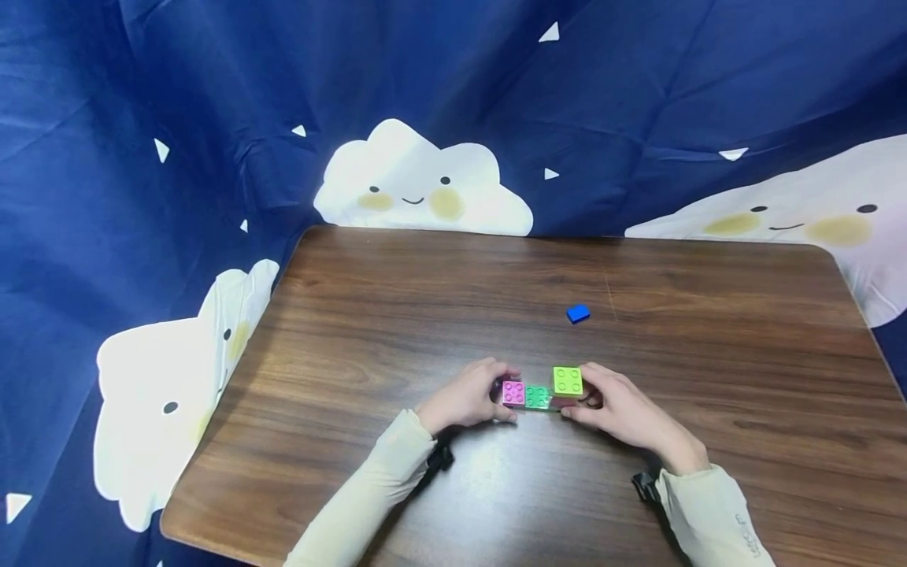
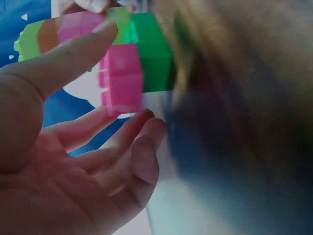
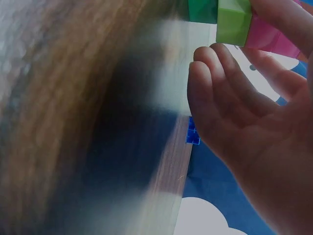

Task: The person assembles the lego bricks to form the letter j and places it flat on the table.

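Observation:
A toy brick build stands on the table in front of me. Its base is a green brick (image 1: 537, 397), with a pink brick (image 1: 513, 393) on the left end. At the right end rises a stack, topped by a lime brick (image 1: 568, 380); beneath that come an orange brick (image 2: 48, 38), a pink brick (image 3: 271, 35) and another lime brick (image 3: 234, 22). My left hand (image 1: 464, 395) pinches the left pink brick between thumb and fingers. With curled thumb and fingers, my right hand (image 1: 627, 405) holds the stack from the right side.
Beyond the build, a flat blue brick (image 1: 578, 313) lies alone on the brown wooden table (image 1: 397, 315). A dark blue curtain (image 1: 439, 63) with white clouds hangs along the table's back and left edges.

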The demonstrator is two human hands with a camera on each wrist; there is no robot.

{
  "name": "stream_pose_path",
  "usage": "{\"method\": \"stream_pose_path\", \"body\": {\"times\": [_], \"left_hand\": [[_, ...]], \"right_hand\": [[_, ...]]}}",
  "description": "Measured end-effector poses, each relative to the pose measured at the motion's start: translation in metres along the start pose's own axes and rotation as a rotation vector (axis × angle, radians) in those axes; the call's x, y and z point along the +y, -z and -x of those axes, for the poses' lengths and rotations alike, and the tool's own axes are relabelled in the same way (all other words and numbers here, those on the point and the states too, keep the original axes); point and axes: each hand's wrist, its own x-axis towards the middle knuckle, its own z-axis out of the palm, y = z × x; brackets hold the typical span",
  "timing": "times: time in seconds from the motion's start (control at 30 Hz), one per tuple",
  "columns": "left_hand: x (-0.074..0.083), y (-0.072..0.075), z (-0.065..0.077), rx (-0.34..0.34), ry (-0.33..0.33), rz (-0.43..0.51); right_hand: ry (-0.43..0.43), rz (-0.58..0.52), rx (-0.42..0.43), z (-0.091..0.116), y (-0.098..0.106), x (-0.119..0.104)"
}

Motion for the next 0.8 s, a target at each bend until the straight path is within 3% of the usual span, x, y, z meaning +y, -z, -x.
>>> {"method": "stream_pose_path", "body": {"times": [0.27, 0.8], "left_hand": [[-0.005, -0.013, -0.003, 0.032, -0.025, 0.032], [-0.005, -0.010, -0.007, 0.047, -0.004, 0.078]], "right_hand": [[-0.010, -0.047, -0.001, 0.001, 0.001, 0.002], [-0.105, -0.061, -0.010, -0.004, 0.006, 0.002]]}}
